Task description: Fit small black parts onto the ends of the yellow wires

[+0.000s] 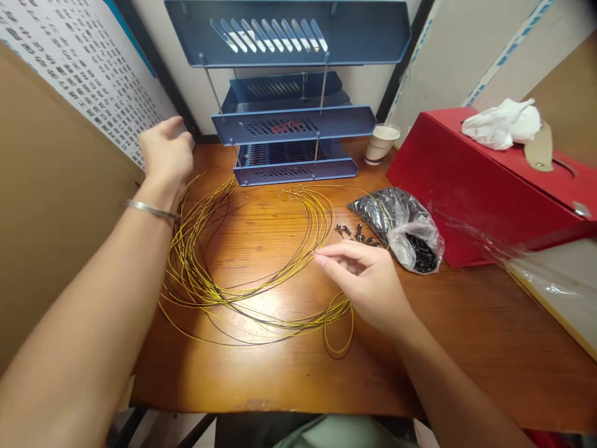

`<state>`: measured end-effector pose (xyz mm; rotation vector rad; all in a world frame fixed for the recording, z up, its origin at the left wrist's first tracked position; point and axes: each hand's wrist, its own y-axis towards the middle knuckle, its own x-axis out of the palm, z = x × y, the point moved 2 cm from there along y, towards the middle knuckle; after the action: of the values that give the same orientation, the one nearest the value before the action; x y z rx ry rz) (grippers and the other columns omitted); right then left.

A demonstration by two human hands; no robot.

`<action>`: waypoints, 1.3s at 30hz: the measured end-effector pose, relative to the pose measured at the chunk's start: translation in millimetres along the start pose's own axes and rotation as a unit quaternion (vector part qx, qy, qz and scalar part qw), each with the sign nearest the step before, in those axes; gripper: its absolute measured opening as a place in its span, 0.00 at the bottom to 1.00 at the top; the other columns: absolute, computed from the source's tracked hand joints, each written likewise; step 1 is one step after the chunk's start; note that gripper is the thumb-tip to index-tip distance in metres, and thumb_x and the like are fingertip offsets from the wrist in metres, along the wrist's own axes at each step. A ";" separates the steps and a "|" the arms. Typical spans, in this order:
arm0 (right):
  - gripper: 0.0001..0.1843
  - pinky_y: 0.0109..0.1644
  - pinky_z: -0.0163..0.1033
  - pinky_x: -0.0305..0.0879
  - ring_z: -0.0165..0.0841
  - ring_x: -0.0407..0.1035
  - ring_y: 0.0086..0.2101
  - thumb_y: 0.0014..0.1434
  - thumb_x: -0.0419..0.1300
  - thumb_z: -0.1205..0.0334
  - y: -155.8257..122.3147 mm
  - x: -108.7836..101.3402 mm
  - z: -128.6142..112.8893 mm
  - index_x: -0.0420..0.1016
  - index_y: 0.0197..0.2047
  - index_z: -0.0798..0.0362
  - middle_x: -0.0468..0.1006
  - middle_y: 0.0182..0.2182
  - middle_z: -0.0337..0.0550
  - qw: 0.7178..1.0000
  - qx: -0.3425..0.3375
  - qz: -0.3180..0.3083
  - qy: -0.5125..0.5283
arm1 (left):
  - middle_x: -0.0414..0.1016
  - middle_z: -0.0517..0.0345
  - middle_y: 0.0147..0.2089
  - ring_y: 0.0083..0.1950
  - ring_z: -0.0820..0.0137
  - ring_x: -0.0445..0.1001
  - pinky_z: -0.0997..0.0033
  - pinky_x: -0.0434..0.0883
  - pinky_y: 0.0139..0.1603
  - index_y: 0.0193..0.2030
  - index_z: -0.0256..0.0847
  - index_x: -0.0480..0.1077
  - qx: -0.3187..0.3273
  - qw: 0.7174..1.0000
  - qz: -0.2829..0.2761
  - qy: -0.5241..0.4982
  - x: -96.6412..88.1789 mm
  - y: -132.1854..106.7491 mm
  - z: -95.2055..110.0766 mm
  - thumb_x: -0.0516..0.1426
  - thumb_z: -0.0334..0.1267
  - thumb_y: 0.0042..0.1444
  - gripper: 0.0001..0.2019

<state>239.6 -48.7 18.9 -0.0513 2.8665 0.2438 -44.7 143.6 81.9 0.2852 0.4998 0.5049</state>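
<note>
- Nearest to the camera is the left forearm [93, 305], which wears a metal bracelet [152, 210] and reaches across the wooden table [275, 379].
- At its end, the left hand [166, 148] is raised at the far left, above the wires, with its fingers bent; I cannot tell whether it holds something.
- With thumb and forefinger the right hand [357, 274] makes a pinch, as it seems on a thin dark strand [315, 251].
- Yellow and black wires [217, 292] lie in loose, wide loops between the hands, in front of the blue rack [270, 56].
- About progress, I judge only partly: the wires are gathered roughly, not tied, as far as I see. Several small black pieces [358, 235] lie out beside the plastic bag [396, 214], and many others are inside it, so probably much work is left. Whether any piece is already joined to a wire is not clear.
- Rows of printed characters cover the sheet [88, 68] on the left partition, too blurred for reading.
- Small print on the paper cup [382, 146] is also not legible, and I can read no brand on the red box [426, 186].
</note>
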 end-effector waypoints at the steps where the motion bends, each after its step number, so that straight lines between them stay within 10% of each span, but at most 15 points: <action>1: 0.08 0.28 0.34 0.60 0.27 0.66 0.25 0.59 0.64 0.60 0.3 0.2 -0.4 0.83 0.34 0.55 0.78 0.27 0.42 1.000 0.003 0.004 0.002 | 0.70 0.69 0.31 0.32 0.87 0.60 0.80 0.58 0.40 0.51 0.26 0.74 -0.015 1.000 0.012 -0.008 2.1 -17.4 5.6 0.55 0.28 0.61 0.14; 8: 0.08 0.25 0.32 0.59 0.25 0.64 0.23 0.59 0.64 0.59 -0.7 -1.1 -4.8 0.82 0.34 0.55 0.78 0.27 0.41 0.999 -0.002 0.044 0.008 | 0.62 0.64 0.19 0.23 0.78 0.57 0.74 0.55 0.25 0.28 0.36 0.78 -0.015 0.966 -0.214 -0.146 29.1 -154.7 37.7 0.63 0.42 0.56 0.11; 15: 0.09 0.22 0.30 0.57 0.23 0.61 0.20 0.60 0.63 0.58 1.7 -3.8 -4.3 0.79 0.35 0.55 0.73 0.22 0.37 0.998 0.016 0.050 0.041 | 0.52 0.69 0.17 0.19 0.79 0.50 0.74 0.46 0.22 0.44 0.41 0.80 -0.090 0.877 -0.415 -0.226 36.4 -193.9 25.6 0.67 0.45 0.52 0.15; 31: 0.10 0.20 0.29 0.62 0.23 0.64 0.19 0.54 0.68 0.56 0.8 0.1 -7.8 0.79 0.33 0.55 0.76 0.22 0.38 0.989 0.076 0.000 0.129 | 0.71 0.59 0.22 0.24 0.77 0.58 0.76 0.55 0.25 0.31 0.38 0.82 -0.033 0.908 -0.352 -0.225 30.2 -197.9 35.4 0.67 0.40 0.53 0.07; 39: 0.06 0.22 0.28 0.60 0.22 0.63 0.21 0.57 0.66 0.61 -3.0 0.4 -9.0 0.79 0.33 0.55 0.76 0.24 0.38 0.996 0.032 0.037 0.079 | 0.65 0.62 0.19 0.23 0.77 0.57 0.76 0.55 0.24 0.29 0.38 0.79 -0.028 0.917 -0.337 -0.213 30.2 -202.1 36.0 0.66 0.42 0.54 0.09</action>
<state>237.1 -53.2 26.9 0.0497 3.0351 0.1700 75.6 -15.3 24.1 0.1437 0.1330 -0.2205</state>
